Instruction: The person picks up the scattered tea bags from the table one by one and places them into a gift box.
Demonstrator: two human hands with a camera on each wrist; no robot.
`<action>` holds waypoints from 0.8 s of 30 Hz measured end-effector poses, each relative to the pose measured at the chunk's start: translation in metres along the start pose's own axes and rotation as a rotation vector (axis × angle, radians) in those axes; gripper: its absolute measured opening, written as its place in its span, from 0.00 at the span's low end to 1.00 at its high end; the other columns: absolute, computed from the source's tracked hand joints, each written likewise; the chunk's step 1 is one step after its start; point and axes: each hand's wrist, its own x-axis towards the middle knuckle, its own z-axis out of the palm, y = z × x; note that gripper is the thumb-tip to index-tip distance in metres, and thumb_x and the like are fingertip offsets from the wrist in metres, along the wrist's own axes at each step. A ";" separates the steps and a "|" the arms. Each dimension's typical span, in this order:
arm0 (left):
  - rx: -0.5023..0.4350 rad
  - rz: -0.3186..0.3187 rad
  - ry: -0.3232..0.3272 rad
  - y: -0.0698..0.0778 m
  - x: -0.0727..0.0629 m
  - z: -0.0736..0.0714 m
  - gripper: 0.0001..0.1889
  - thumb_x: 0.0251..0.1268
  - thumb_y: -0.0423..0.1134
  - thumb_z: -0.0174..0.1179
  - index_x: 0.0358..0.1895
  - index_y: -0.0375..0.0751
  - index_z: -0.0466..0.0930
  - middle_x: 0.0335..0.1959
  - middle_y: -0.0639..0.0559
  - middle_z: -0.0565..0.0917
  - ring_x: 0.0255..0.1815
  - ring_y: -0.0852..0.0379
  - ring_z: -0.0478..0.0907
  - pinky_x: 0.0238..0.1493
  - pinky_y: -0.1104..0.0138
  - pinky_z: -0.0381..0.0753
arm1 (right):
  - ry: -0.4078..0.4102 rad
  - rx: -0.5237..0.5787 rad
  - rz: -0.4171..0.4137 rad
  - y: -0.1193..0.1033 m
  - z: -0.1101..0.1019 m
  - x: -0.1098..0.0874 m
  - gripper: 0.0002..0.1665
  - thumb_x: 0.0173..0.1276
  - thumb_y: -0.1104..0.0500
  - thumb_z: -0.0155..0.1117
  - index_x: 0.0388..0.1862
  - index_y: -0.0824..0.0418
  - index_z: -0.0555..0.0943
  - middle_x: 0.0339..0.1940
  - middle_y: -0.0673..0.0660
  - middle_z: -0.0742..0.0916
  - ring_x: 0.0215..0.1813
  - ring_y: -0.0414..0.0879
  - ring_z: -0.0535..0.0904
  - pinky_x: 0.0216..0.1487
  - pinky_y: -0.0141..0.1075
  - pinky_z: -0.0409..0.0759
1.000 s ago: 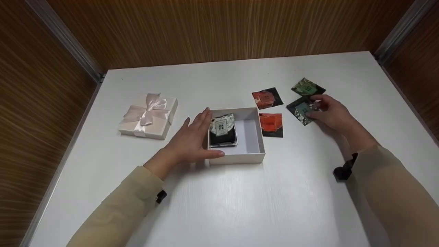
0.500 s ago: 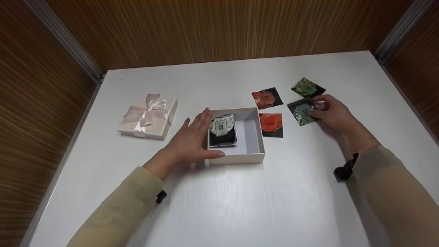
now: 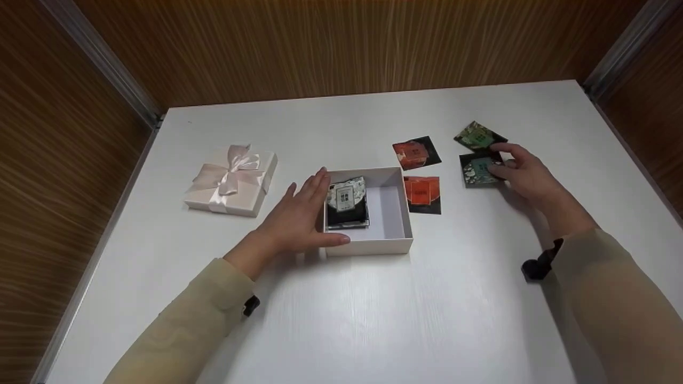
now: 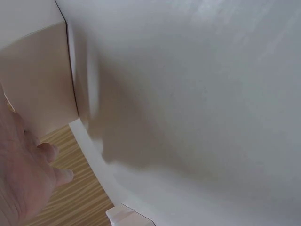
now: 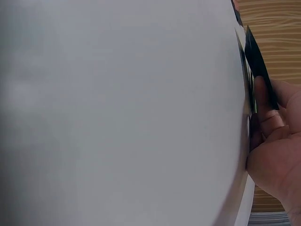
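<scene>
In the head view my right hand (image 3: pixel 533 178) pinches a teal-and-black tea sachet (image 3: pixel 475 173) by its right edge. The right wrist view shows this sachet (image 5: pixel 257 61) tilted off the table, thumb on one face and fingers at the other. A green tea sachet (image 3: pixel 477 136) lies just behind it. My left hand (image 3: pixel 293 224) rests along the left wall of an open white box (image 3: pixel 369 247), fingers straight and thumb across the front corner. Inside the box's left half sits a small stack of black-and-white tea sachets (image 3: pixel 346 202); the right half shows bare bottom.
A red-and-black tea sachet (image 3: pixel 421 194) lies against the box's right side, and another red sachet (image 3: pixel 416 153) lies behind it. On the left stands a cream lid with a pink ribbon bow (image 3: pixel 232 181). Wood-grain panels (image 3: pixel 341 48) border the white table (image 3: pixel 373 320).
My right hand has shifted slightly right, and the teal sachet has turned and moved right with it. The left hand and the box have stayed still.
</scene>
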 end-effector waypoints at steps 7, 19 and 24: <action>0.006 0.006 -0.001 0.000 0.000 0.000 0.71 0.58 0.86 0.51 0.87 0.39 0.29 0.89 0.44 0.33 0.88 0.44 0.39 0.84 0.42 0.42 | -0.020 -0.007 0.014 0.001 -0.004 -0.003 0.38 0.83 0.42 0.58 0.85 0.53 0.65 0.71 0.58 0.73 0.65 0.44 0.69 0.66 0.41 0.67; 0.012 0.004 -0.002 -0.001 0.001 0.000 0.72 0.57 0.87 0.51 0.87 0.39 0.29 0.89 0.45 0.33 0.88 0.44 0.38 0.84 0.43 0.41 | 0.007 -0.023 0.027 0.001 -0.011 -0.009 0.42 0.77 0.37 0.65 0.83 0.53 0.69 0.73 0.61 0.75 0.69 0.50 0.71 0.68 0.45 0.71; 0.019 -0.004 -0.009 0.000 0.000 0.000 0.72 0.57 0.87 0.50 0.87 0.39 0.29 0.89 0.45 0.33 0.88 0.45 0.38 0.84 0.43 0.41 | 0.054 0.022 -0.026 -0.001 -0.010 -0.013 0.34 0.79 0.45 0.67 0.78 0.57 0.73 0.43 0.45 0.86 0.42 0.38 0.80 0.39 0.31 0.79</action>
